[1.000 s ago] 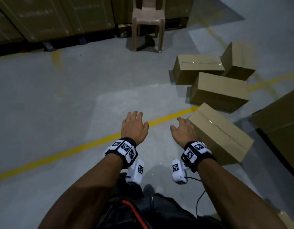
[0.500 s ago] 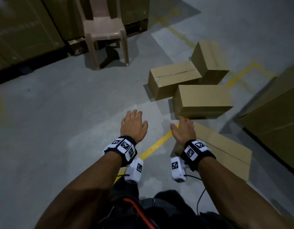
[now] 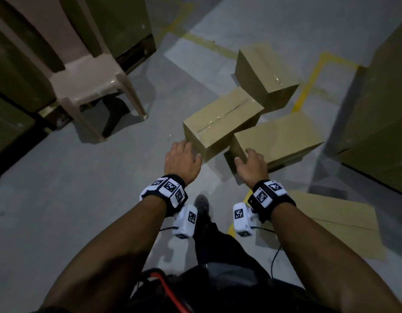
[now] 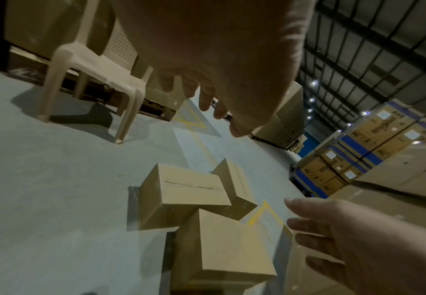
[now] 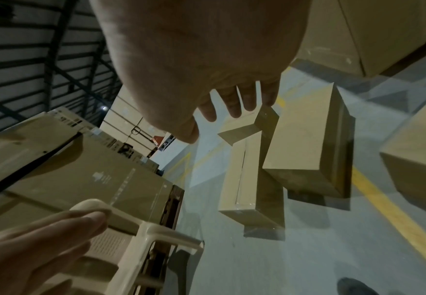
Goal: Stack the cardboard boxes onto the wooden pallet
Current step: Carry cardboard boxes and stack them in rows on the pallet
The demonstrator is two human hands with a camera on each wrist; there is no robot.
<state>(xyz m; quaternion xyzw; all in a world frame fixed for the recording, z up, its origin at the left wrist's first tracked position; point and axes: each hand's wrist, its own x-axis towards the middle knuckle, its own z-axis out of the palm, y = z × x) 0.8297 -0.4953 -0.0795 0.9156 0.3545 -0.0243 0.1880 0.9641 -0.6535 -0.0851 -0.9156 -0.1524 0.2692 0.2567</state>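
Closer now, both grips spread over boxes on grey floor beside chair.

Chair left of boxes

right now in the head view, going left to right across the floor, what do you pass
chair → seamed box → plain box → big stacked cartons
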